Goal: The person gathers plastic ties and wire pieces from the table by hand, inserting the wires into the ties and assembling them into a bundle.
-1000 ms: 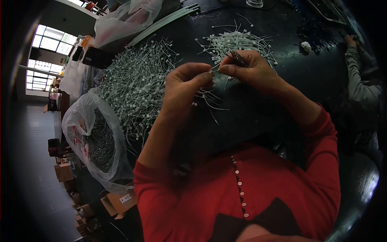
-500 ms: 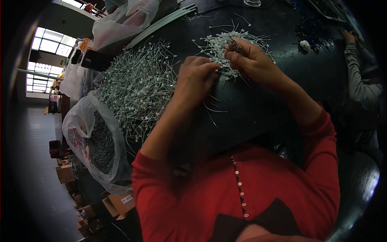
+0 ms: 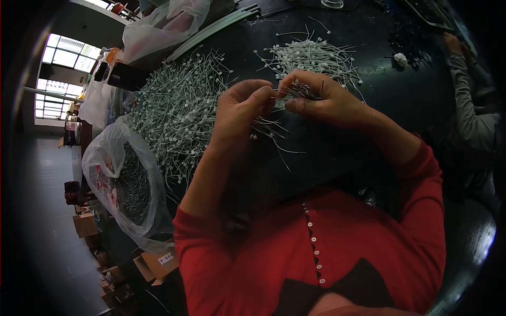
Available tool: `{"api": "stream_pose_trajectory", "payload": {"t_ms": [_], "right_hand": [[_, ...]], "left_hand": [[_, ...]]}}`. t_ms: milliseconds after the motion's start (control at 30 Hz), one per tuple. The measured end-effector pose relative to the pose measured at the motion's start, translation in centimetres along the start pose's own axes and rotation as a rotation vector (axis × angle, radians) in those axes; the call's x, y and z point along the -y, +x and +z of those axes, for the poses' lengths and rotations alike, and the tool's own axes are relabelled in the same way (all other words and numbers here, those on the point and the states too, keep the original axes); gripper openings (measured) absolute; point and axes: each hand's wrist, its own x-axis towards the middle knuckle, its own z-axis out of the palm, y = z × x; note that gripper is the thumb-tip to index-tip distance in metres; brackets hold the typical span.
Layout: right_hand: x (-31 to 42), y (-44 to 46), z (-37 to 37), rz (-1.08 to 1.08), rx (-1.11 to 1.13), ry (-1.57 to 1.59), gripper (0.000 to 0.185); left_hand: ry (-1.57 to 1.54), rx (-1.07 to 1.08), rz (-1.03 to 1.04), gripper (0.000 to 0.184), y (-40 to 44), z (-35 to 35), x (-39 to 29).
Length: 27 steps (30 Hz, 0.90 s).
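My right hand (image 3: 332, 101) is closed around a bunch of thin metallic wire pieces (image 3: 301, 90), held between thumb and forefinger. Close beside it, the thumb and fingers of my left hand (image 3: 240, 108) pinch a thin pale stem, its end reaching toward the right fingertips. Several thin stems (image 3: 271, 129) stick out below my left hand; whether it grips them is hidden. Beyond my right hand lies a smaller pile of white-tipped stems (image 3: 316, 58). A much larger pile of white-tipped stems (image 3: 179, 105) spreads to the left of my left hand.
A clear plastic bag (image 3: 158, 195) of dark thin pieces stands open at the left edge of the dark table (image 3: 337, 158). Long pale rods (image 3: 216, 32) and another plastic bag (image 3: 163, 26) lie at the far left. Another person's sleeve (image 3: 464, 89) is at the right, near a white flower-like piece (image 3: 400, 59).
Both hands have come lower, toward my body, and closer together. My right hand has turned so the wire bunch points left, and more of the smaller pile shows.
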Motion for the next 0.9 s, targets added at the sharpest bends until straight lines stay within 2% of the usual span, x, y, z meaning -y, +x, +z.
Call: {"api": "stream_pose_trajectory", "payload": {"t_ms": [133,200,733,800,900], "right_hand": [[-0.4,0.2,-0.9,0.042,0.036,-0.15,0.011],[-0.5,0.2,-0.8,0.03,-0.073,-0.216,0.008],[-0.4,0.3,-1.1,0.079,-0.054,-0.321,0.015],[-1.0,0.3,-1.0,-0.048,-0.089,-0.331,0.019],[-1.1,0.3,-1.3,-0.044,-0.062,-0.364,0.019]], "left_hand": [[-0.29,0.072,-0.159,0.018,-0.6,-0.1,0.3],[-0.292,0.068,-0.162,0.018,-0.7,0.0,0.3],[-0.218,0.041,-0.052,0.016,-0.7,0.2,0.7],[-0.208,0.036,-0.041,0.016,-0.7,0.3,0.7],[-0.177,0.016,-0.03,0.016,-0.8,0.5,0.6]]}}
